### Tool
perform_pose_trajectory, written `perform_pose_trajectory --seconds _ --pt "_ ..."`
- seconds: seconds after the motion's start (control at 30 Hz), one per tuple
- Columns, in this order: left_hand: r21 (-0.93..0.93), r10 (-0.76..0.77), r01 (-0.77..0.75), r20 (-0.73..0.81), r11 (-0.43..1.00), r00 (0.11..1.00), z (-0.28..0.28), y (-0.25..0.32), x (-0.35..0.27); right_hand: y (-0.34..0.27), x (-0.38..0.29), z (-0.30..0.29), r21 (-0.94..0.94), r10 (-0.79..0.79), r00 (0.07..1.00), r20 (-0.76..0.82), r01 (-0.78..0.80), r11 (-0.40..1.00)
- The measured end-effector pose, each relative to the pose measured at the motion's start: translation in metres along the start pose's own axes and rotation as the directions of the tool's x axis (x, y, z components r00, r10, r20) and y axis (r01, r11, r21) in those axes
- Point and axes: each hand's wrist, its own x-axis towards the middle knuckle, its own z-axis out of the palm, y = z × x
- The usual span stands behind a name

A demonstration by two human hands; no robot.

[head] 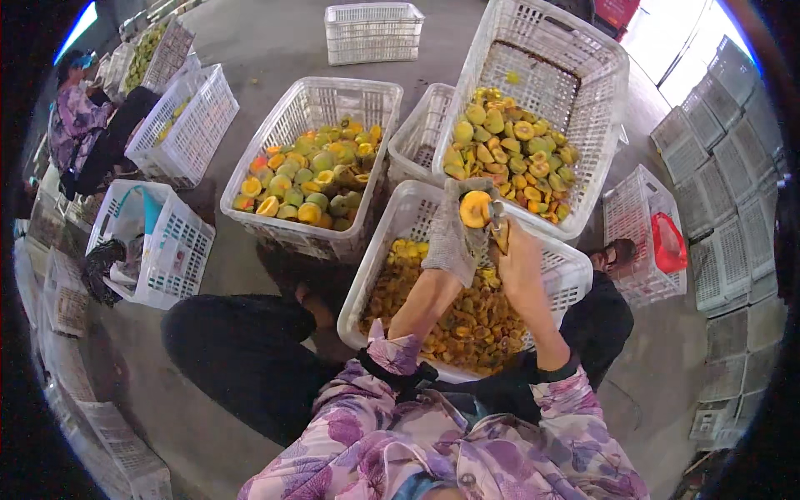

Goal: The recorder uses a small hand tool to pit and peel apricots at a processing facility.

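My left hand [459, 234], in a grey knit work glove, holds a cut orange-yellow stone fruit [475, 209] with its flesh facing up. It looks like a peach or apricot half. My bare right hand [520, 256] grips a small hand tool [499, 226], whose metal end meets the fruit's right edge; its exact kind is partly hidden by my fingers. Both hands are above a white plastic crate [353, 312] between my legs, which holds many small orange-brown fruit scraps or pits [472, 331].
A tilted white crate [600, 112] of halved fruit [512, 150] rests beyond my hands. Left of it stands a crate [234, 187] of fruit [312, 178]. Another person [81, 119] sits at far left. Stacked crates [725, 206] line the right; a red bag [669, 244] hangs on one crate.
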Motion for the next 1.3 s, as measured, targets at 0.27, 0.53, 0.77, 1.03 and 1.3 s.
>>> perform_pose_trajectory --seconds 0.27,0.53,0.77,1.03,1.3 --pt "0.028 0.074 -0.071 -0.08 0.997 0.994 0.011 -0.011 -0.008 -0.008 -0.002 0.024 -0.217 0.139 0.986 -0.09 -0.156 0.964" --pt "0.095 0.217 -0.212 -0.051 0.973 0.975 0.01 -0.007 -0.008 -0.023 -0.005 0.023 -0.248 0.041 0.996 -0.08 -0.06 0.967" --pt "-0.005 0.186 -0.188 -0.126 0.982 0.975 0.012 -0.008 -0.006 -0.014 -0.007 0.038 -0.116 -0.069 0.964 -0.258 0.04 0.992" --pt "-0.086 0.1 -0.115 -0.161 0.99 0.982 -0.005 -0.009 0.0 -0.021 -0.005 0.024 -0.126 -0.039 0.999 0.012 0.04 0.991" --pt "0.031 0.04 -0.034 -0.242 0.999 0.969 -0.008 -0.008 -0.007 -0.015 -0.011 -0.003 -0.182 -0.123 0.966 0.228 0.166 0.969"
